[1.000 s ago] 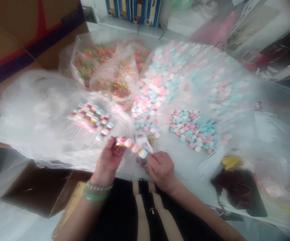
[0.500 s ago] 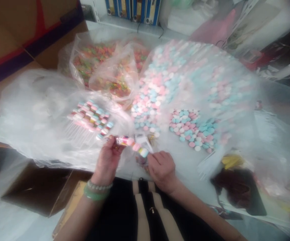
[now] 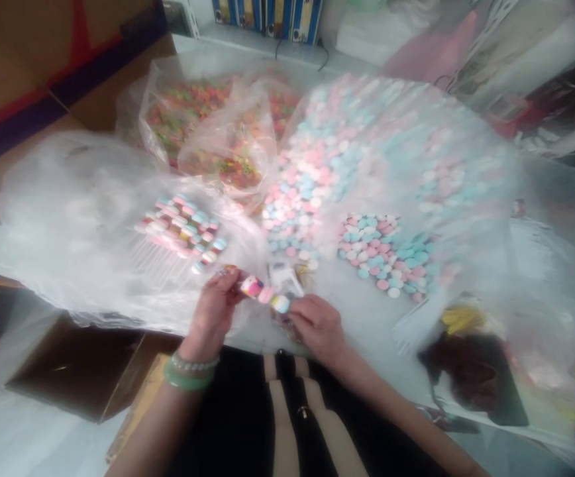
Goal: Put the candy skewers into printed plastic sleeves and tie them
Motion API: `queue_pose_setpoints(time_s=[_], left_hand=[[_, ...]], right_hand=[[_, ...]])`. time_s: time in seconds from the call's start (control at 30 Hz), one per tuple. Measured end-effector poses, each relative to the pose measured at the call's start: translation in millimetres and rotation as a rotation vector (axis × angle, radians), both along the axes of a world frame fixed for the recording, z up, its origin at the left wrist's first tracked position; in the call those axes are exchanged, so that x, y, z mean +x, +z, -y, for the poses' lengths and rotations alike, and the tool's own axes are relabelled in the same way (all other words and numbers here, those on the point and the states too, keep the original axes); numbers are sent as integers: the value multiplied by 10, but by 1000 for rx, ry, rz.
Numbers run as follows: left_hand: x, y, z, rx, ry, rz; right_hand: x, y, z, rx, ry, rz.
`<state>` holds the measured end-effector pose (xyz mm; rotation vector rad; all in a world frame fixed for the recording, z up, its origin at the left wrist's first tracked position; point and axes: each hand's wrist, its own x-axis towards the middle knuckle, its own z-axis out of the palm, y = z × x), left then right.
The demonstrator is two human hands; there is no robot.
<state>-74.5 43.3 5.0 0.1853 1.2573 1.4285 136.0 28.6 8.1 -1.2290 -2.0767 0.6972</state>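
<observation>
A skewer of pink, white, yellow and pale blue marshmallow sweets (image 3: pixel 266 295) slants between my two hands, with a colourful printed piece at its left end. My left hand (image 3: pixel 214 305), with bead and green bangles at the wrist, pinches that left end. My right hand (image 3: pixel 318 329) is closed at the other end, beside the blue marshmallow; its fingers hide the stick. Left of my left hand lie several similar sweet skewers (image 3: pixel 183 228) in rows, white sticks toward me. A small white packet or card (image 3: pixel 283 277) lies just behind the held skewer, blurred.
Loose pink, white and blue marshmallows (image 3: pixel 374 248) lie to the right, before a big clear bag of more (image 3: pixel 312 172). Farther back is a bag of coloured gummies (image 3: pixel 238 165). Cardboard boxes (image 3: pixel 118 99) stand left; a dark cloth (image 3: pixel 466 374) lies right.
My left fingers have shifted slightly right along the skewer, covering more of its printed end. My right hand has moved slightly left, still closed at the other end.
</observation>
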Motion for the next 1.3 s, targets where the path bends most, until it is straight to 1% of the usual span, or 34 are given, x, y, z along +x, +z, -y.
queue_pose_setpoints(time_s=[0.07, 0.1, 0.17, 0.3, 0.37, 0.43, 0.53, 0.6, 0.63, 0.67, 0.73, 0.87, 0.97, 1.1, 1.23, 1.3], left_hand=[[8, 5, 1, -4, -49, -19], [17, 6, -3, 4, -63, -13], [37, 4, -20, 8, -52, 27], [56, -15, -55, -43, 98, 118], [57, -22, -57, -49, 100, 120], [57, -24, -49, -34, 55, 95], [46, -28, -34, -16, 1, 46], [34, -36, -33, -23, -9, 27], [28, -40, -34, -31, -10, 28], [25, -43, -37, -39, -6, 37], [28, -46, -42, -52, 4, 76], [79, -41, -38, -57, -26, 133], [142, -45, -26, -27, -64, 134], [216, -65, -19, -8, -50, 184], [245, -69, -12, -58, -47, 255], [246, -62, -2, -66, -50, 261]], right_hand=[[-2, -29, -28, -235, 4, -113], [-8, -41, -38, -319, 0, -149], [-27, -58, -50, -402, -21, -194], [-64, -54, -57, -465, -63, -240], [-74, -35, -66, -537, -78, -264], [-80, -15, -81, -651, -101, -309], [-90, -7, -98, -903, -138, -426], [-97, -20, -102, -1067, -172, -526], [-100, -28, -102, -1121, -189, -571], [-102, -36, -102, -1149, -202, -602], [-104, -45, -102, -1135, -200, -606], [-106, -36, -102, -971, -164, -480], [-117, -32, -91, -939, -170, -442], [-150, -44, -58, -1021, -158, -487], [-191, -67, -31, -1229, -181, -652], [-204, -79, -27, -1326, -166, -716]])
